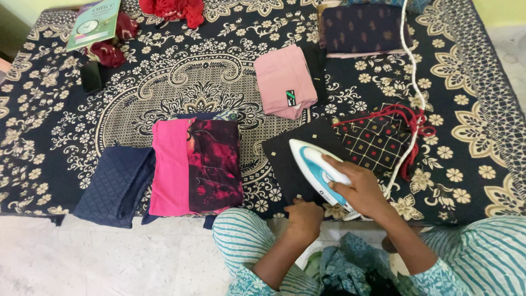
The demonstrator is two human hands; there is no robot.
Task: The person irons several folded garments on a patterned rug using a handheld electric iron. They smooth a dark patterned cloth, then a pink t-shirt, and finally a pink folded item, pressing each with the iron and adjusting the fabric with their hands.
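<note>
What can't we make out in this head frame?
- Soleplate of the iron: faces down onto the black cloth.
- Right hand palm: wrapped over the iron's handle.
- Left hand fingertips: curled out of view at the cloth edge.
- White cord: cut off by the top edge.

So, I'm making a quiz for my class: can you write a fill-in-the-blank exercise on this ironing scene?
1. The right hand grips a white and blue ____.
2. The left hand presses the near edge of a ____ cloth with gold dots.
3. The folded pink garment lies ____ from the person than the iron.

Missing words: iron; black; farther
</note>
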